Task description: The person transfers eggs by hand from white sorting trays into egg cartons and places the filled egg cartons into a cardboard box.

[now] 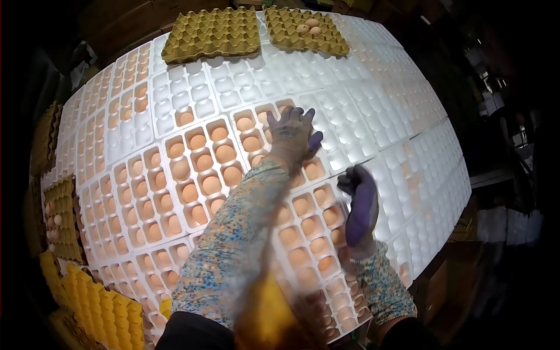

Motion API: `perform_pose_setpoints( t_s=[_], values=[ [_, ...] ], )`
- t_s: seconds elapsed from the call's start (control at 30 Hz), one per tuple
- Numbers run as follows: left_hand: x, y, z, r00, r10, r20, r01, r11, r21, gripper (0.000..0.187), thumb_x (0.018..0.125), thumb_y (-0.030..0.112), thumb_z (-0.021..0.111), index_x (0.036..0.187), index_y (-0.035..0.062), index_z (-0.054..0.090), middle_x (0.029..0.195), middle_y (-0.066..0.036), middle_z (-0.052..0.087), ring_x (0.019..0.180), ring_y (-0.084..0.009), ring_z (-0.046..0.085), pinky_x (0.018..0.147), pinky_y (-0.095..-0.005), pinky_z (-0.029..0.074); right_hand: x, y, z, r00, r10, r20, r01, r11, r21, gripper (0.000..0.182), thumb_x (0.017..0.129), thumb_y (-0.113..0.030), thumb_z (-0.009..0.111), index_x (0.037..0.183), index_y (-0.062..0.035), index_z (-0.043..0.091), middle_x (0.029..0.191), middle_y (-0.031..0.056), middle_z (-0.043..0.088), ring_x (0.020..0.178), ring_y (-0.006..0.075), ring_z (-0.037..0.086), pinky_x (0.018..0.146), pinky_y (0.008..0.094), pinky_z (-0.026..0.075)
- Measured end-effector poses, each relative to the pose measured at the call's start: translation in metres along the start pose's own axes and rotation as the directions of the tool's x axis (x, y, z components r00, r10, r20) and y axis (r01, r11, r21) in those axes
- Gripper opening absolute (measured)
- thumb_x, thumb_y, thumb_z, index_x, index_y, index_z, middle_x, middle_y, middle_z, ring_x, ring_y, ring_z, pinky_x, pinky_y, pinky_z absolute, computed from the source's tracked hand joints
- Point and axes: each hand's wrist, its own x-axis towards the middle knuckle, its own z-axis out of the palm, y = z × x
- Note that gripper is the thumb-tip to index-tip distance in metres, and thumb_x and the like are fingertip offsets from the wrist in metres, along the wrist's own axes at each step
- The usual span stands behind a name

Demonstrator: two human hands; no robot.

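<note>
WORK WEAR: GLOVES AND PRINTED SLEEVE COVERS

Left sleeve cover (227, 245): speckled floral print, blue, orange and pale ground; wrinkled cloth. Left glove (291, 137), beyond that cover: dark marking on back, purple on the fingers (310, 114). Right glove (361, 213), right of the left cover: purple, darker fingertips (350, 179), pale cuff. Right sleeve cover (382, 286), right of the left cover: similar print. Dark sleeve (192, 334), below the left cover: plain.

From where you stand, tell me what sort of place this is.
Probably an egg-packing or sorting area: many eggs sit in white trays spread edge to edge, with brownish bumpy egg cartons at the far side.
</note>
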Motion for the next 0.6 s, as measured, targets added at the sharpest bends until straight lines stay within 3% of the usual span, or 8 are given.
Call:
perform_pose_setpoints(
  t_s=[0.07,0.23,0.37,0.43,0.47,0.5,0.53,0.6],
  values=[
    [-0.041,0.015,-0.043,0.985,0.066,-0.160,-0.070,0.997,-0.015,0.049,0.091,0.035,0.065,0.132,0.0094,0.059,0.128,-0.014,0.058,0.129,-0.0380,0.047,0.112,-0.0576,0.028,-0.092,-0.013,-0.037,0.971,0.119,0.207,-0.025,0.913,-0.408,0.033,0.101,-0.009,0.050,0.131,0.0041,0.053,0.121,0.0152,0.060,0.110,0.0259,0.060,0.100,0.0386,0.048],
    [-0.277,0.037,-0.223,0.959,-0.240,-0.152,0.268,0.943,0.200,0.051,0.089,0.018,0.067,0.133,-0.0042,0.053,0.137,-0.026,0.052,0.129,-0.0458,0.046,0.111,-0.0550,0.034,-0.249,-0.052,-0.059,0.875,0.112,0.471,0.248,0.732,-0.635,0.033,0.087,-0.009,0.069,0.117,0.0018,0.060,0.134,0.0290,0.052,0.129,0.0491,0.046,0.107,0.0548,0.042],
    [-0.498,0.113,-0.303,0.614,-0.673,-0.413,0.780,0.437,0.447,0.051,0.096,0.031,0.061,0.128,-0.0083,0.056,0.135,-0.033,0.050,0.131,-0.0517,0.040,0.109,-0.0593,0.032,-0.304,-0.066,-0.046,0.842,0.052,0.536,0.359,0.688,-0.631,0.035,0.089,-0.011,0.070,0.119,0.0014,0.058,0.139,0.0296,0.048,0.136,0.0543,0.039,0.110,0.0594,0.037],
    [-0.576,0.146,-0.290,0.340,-0.908,-0.246,0.878,0.212,0.428,0.041,0.095,0.041,0.060,0.103,0.0024,0.073,0.129,-0.029,0.058,0.131,-0.0509,0.044,0.108,-0.0609,0.034,-0.314,-0.063,-0.044,0.868,-0.103,0.485,0.408,0.703,-0.583,0.031,0.089,-0.013,0.071,0.114,0.0013,0.060,0.140,0.0244,0.049,0.134,0.0517,0.042,0.106,0.0573,0.043],
    [-0.590,0.159,-0.286,0.410,-0.907,-0.095,0.869,0.357,0.343,0.039,0.094,0.040,0.064,0.101,0.0029,0.074,0.128,-0.032,0.062,0.128,-0.0493,0.049,0.114,-0.0575,0.031,-0.312,-0.069,-0.047,0.851,-0.112,0.514,0.403,0.766,-0.501,0.026,0.089,-0.008,0.070,0.112,0.0011,0.061,0.139,0.0230,0.050,0.135,0.0496,0.043,0.107,0.0563,0.043],
    [-0.590,0.175,-0.275,0.493,-0.822,-0.284,0.861,0.416,0.292,0.044,0.092,0.042,0.066,0.105,0.0011,0.072,0.128,-0.030,0.062,0.126,-0.0449,0.053,0.112,-0.0509,0.036,-0.311,-0.065,-0.049,0.860,-0.142,0.490,0.366,0.840,-0.399,0.029,0.095,-0.009,0.061,0.122,0.0015,0.057,0.128,0.0229,0.058,0.126,0.0413,0.053,0.107,0.0481,0.042],
    [-0.586,0.183,-0.275,0.454,-0.842,-0.291,0.875,0.483,-0.034,0.045,0.094,0.039,0.067,0.116,0.0001,0.067,0.123,-0.022,0.066,0.120,-0.0343,0.058,0.108,-0.0419,0.041,-0.294,-0.098,-0.050,0.883,0.093,0.460,0.024,0.970,-0.243,0.029,0.097,-0.010,0.056,0.122,0.0037,0.059,0.118,0.0212,0.063,0.109,0.0333,0.061,0.094,0.0407,0.048],
    [-0.544,0.211,-0.315,0.370,-0.929,-0.002,0.659,0.264,-0.704,0.046,0.099,0.028,0.061,0.136,0.0006,0.053,0.112,-0.009,0.065,0.098,-0.0132,0.063,0.076,-0.0286,0.056,-0.278,-0.137,-0.053,0.840,0.319,0.439,-0.334,0.942,-0.046,0.024,0.098,-0.009,0.053,0.116,0.0057,0.059,0.109,0.0195,0.064,0.097,0.0295,0.062,0.079,0.0367,0.050]
  ],
)
